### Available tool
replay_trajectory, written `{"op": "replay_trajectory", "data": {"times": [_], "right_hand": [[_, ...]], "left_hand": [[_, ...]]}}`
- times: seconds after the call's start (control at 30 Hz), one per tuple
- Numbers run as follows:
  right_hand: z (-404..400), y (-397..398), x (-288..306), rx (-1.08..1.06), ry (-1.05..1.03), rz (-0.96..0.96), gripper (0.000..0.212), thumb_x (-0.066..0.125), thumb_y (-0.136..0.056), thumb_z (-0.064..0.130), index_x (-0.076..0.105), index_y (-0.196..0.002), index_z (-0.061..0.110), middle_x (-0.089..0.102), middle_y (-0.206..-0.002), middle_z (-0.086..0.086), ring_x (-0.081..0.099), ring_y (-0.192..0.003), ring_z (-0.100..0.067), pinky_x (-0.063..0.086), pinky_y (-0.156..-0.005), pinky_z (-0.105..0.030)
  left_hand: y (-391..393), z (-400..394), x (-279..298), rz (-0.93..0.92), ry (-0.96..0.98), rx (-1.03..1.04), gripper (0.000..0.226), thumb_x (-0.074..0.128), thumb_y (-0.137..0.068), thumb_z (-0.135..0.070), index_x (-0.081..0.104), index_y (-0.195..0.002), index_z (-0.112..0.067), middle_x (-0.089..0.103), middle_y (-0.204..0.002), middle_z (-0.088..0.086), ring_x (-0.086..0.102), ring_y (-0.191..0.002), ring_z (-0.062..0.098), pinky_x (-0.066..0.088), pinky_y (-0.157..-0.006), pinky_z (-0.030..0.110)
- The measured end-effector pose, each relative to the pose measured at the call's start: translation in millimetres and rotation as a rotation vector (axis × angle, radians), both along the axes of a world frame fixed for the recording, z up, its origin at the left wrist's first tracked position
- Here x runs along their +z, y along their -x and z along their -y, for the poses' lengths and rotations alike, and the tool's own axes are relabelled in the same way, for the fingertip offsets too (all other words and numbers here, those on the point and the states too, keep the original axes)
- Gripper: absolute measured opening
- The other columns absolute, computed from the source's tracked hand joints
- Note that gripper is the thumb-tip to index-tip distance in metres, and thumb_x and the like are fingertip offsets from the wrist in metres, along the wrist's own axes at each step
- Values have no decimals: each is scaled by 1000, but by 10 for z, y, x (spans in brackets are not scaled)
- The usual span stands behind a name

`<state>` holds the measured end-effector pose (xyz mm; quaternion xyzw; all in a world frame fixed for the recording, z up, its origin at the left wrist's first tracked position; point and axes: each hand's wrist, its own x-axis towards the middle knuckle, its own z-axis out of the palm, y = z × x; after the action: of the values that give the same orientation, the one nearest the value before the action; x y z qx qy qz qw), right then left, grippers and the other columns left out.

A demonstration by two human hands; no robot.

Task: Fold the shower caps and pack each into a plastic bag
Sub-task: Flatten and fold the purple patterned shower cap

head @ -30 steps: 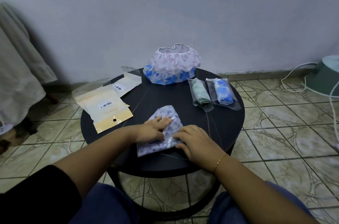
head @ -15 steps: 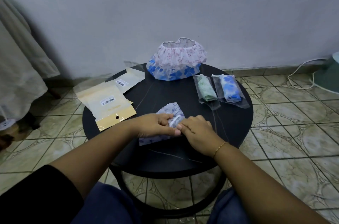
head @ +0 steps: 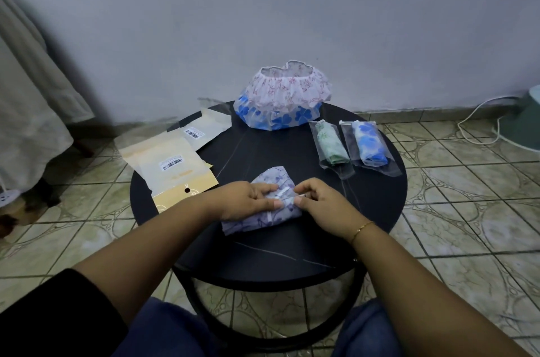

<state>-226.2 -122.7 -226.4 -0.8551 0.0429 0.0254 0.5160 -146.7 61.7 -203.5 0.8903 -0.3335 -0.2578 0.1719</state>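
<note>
On the round black table, around ten o'clock from its centre, a flat cream paper packet carries a white barcode sticker, and its bars and digits are too small to read. A second cream packet under clear film, nearer eleven o'clock, bears another white barcode label, equally unreadable. No other lettering, brand or number can be made out.

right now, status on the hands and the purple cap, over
Left hand and right hand both pinching the purple cap, half folded on the table. Two bagged caps at right, empty bags at left. Nothing in the way.
</note>
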Motion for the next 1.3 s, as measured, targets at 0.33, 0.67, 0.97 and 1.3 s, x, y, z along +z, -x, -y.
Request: {"op": "replay_trajectory", "data": {"times": [0.33,0.67,0.97,1.3], "right_hand": [[-87,-81,-88,-152,114,79,3,61,-89,27,60,-86,26,62,-98,-5,55,-82,-11,35,-62,-12],[-163,-72,-127,-172,478,167,29,53,-92,38,56,-121,32,46,-98,3,41,-106,-20,37,-89,-30],[-110,9,-161,-110,818,181,34,35,-99,40,47,-131,45,44,-118,6,36,-111,-18,26,-89,-30],[-93,288,-192,237,780,437,49,35,-80,44,59,-121,31,57,-123,14,46,-117,-10,27,-82,-32]], "left_hand": [[166,-53,-153,144,202,82,48,42,-99,-38,38,-140,-14,49,-132,-14,48,-114,1,35,-101,23],[119,-61,-287,318,24,-50,51,24,-104,-33,11,-152,-22,7,-159,-9,-5,-140,-4,-4,-112,17],[48,-105,-365,281,11,-20,49,14,-103,-39,10,-151,-28,-2,-158,-15,-14,-137,-5,-10,-112,24],[6,-170,-265,410,-2,-147,75,-1,-86,-70,19,-149,-33,-4,-151,-18,-14,-141,6,3,-116,33]]}}
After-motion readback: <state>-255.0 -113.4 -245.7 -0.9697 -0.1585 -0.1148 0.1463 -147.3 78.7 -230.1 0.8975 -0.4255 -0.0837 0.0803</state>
